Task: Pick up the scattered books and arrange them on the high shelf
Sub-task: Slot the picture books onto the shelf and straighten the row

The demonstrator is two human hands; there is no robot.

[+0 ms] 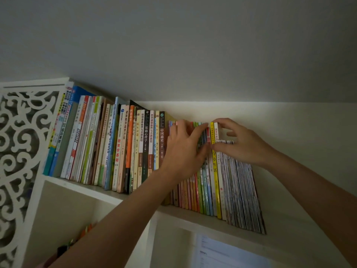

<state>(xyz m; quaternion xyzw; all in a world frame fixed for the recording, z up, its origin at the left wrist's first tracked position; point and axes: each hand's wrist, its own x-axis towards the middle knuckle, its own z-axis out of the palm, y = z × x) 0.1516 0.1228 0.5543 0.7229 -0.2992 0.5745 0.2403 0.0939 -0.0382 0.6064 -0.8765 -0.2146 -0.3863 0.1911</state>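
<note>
Head view, looking up at the high shelf (135, 198). Far left, a white carved fretwork panel (21, 144) closes the end. Beside it stand the taller books (108, 147), upright and packed; spines read 教育学基础 (118, 149), 基础心理学 (146, 135), and 中国通史 (161, 135) on a dark brown one. Then the left hand (183, 149), fingers spread flat against a run of thin pastel-spined books (193, 192), pressing them but gripping nothing. Just right, a yellow-spined book (216, 176) and a white one beside it, lettering too small to read in full. The right hand (241, 142) pinches the tops of these between thumb and fingers. Further right, a tight block of very thin booklets (243, 194) leans left. Below the shelf, a compartment (63, 213) holds dim coloured items I cannot identify, and a printed sheet (228, 252) hangs on the wall, text blurred.
</note>
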